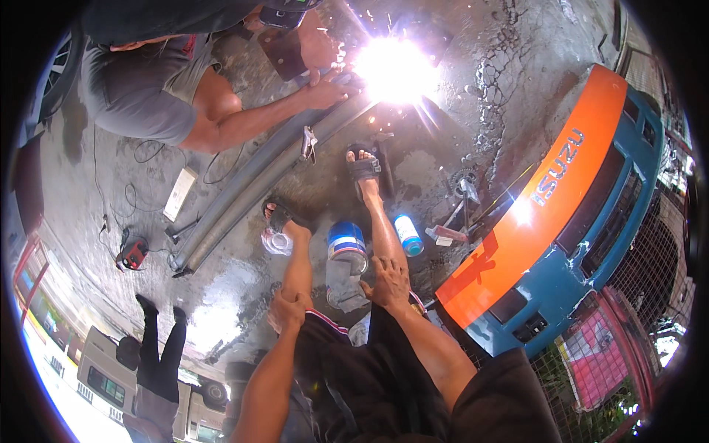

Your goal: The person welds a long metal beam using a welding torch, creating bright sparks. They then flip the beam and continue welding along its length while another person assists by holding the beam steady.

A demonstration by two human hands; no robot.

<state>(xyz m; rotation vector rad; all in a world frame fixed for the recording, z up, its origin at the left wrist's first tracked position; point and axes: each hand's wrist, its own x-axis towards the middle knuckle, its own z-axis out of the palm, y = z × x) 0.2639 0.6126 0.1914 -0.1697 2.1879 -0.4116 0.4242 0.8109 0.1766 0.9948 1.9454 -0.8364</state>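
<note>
My left hand (288, 310) rests on my left knee with its fingers curled round the side of it. On my right knee lies my right hand (388, 282), fingers spread and holding nothing. Between my shins stands a blue, white and red can (346, 240), with a grey cloth-like piece (346, 284) nearer to me. A smaller blue can (408, 235) is right of my right shin. Crumpled clear plastic (277, 242) lies by my left foot. Ahead, a co-worker's hand (329, 90) is beside a bright welding arc (395, 70), whose glare hides the joint.
Long metal bars (255, 181) run across the floor, with a metal clamp (308, 144) on them. A white box (180, 193) and a red device (135, 255) with cables lie left. An orange and teal vehicle panel (546, 199) fills the right. A person (159, 362) stands at lower left.
</note>
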